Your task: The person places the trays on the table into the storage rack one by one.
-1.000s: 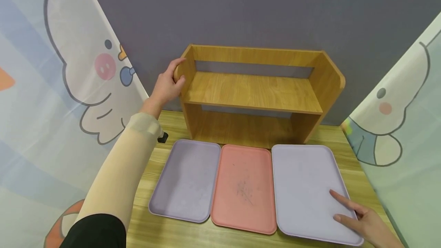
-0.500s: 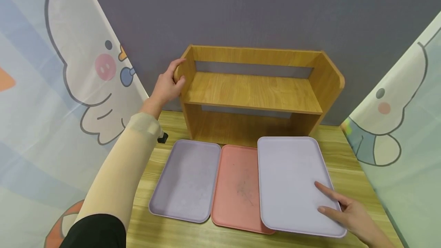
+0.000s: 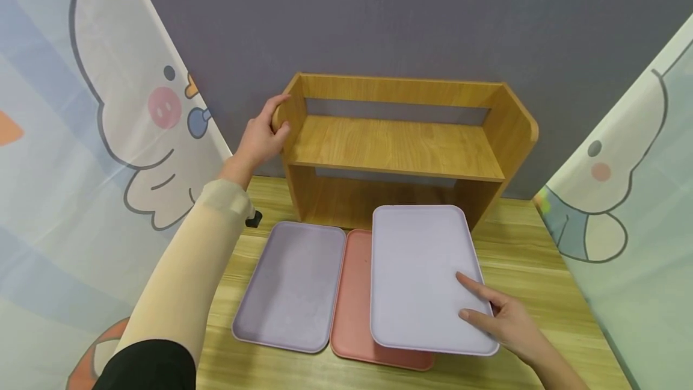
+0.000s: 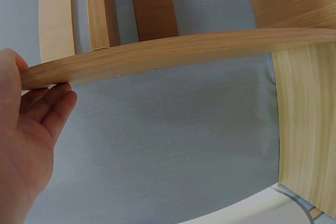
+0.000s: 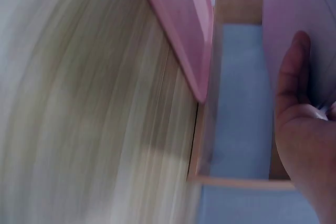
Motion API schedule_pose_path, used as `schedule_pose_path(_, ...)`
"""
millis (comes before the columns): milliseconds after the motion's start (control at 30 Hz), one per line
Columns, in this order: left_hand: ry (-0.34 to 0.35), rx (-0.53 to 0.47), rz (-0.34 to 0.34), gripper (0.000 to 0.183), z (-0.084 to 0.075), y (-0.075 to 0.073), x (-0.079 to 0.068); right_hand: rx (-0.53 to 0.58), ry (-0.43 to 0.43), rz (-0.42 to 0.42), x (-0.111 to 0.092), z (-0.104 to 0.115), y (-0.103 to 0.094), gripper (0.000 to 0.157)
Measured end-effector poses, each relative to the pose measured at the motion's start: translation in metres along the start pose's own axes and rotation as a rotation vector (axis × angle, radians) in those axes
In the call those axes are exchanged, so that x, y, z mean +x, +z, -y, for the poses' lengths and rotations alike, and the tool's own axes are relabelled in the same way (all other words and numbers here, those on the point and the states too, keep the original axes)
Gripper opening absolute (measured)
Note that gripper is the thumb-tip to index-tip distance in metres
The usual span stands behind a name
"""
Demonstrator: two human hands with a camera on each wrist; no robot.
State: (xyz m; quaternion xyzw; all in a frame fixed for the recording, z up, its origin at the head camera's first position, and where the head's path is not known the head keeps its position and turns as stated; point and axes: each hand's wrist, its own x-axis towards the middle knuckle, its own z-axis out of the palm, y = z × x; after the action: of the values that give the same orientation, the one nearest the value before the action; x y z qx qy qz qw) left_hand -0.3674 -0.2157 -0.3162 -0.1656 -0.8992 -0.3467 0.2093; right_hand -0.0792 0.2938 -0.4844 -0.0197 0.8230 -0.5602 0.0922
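My left hand [image 3: 262, 137] grips the upper left side panel of a two-tier wooden desk shelf [image 3: 400, 146]. In the left wrist view, its fingers curl round the edge of that panel [image 4: 173, 52]. On the right, my right hand [image 3: 506, 321] holds a pale lilac tray [image 3: 419, 275] by its right edge, with thumb and index finger on the upper face and the other fingers beneath. The tray is raised over a pink tray [image 3: 352, 312] and covers most of it. The right wrist view shows the hand [image 5: 307, 129] at the raised tray's underside [image 5: 286, 6].
A second purple tray [image 3: 292, 284] lies left of the pink one, on the wood-grain table [image 3: 541, 269]. Behind the shelf stands a grey wall panel [image 3: 400, 17]. Cartoon-printed curtains [image 3: 49, 197] flank both sides. A small black object [image 3: 253, 219] shows beside the left wrist.
My right hand has lifted the lilac tray from the right and carried it leftward over the pink tray. My left hand stays on the shelf panel.
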Motion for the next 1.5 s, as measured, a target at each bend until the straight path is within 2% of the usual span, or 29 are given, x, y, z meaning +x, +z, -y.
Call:
schedule_pose_path(167, 0.006, -0.005, 0.001, 0.060, 0.001, 0.000, 0.000, 0.069, -0.015, 0.037, 0.010, 0.010, 0.017, 0.070)
schedule_pose_path(400, 0.000, 0.004, 0.005, 0.061, -0.001, 0.000, -0.001, 0.157, -0.103, 0.158, 0.025, 0.023, 0.040, 0.071)
schedule_pose_path(700, -0.003, -0.006, 0.009, 0.061, -0.002, -0.001, -0.001, 0.205, -0.155, 0.229, 0.042, 0.039, 0.075, 0.072)
schedule_pose_path(1000, 0.002, 0.008, -0.001, 0.061, -0.003, -0.002, -0.001, 0.262, -0.165, 0.213, 0.045, 0.060, 0.100, 0.071)
schedule_pose_path(1233, 0.001, 0.007, 0.008, 0.061, -0.003, -0.002, -0.001, 0.279, -0.148, 0.197, 0.042, 0.078, 0.105, 0.070)
schedule_pose_path(1500, 0.015, 0.002, 0.004, 0.061, -0.002, -0.003, -0.002, 0.294, -0.193, 0.205, 0.032, 0.100, 0.108, 0.066)
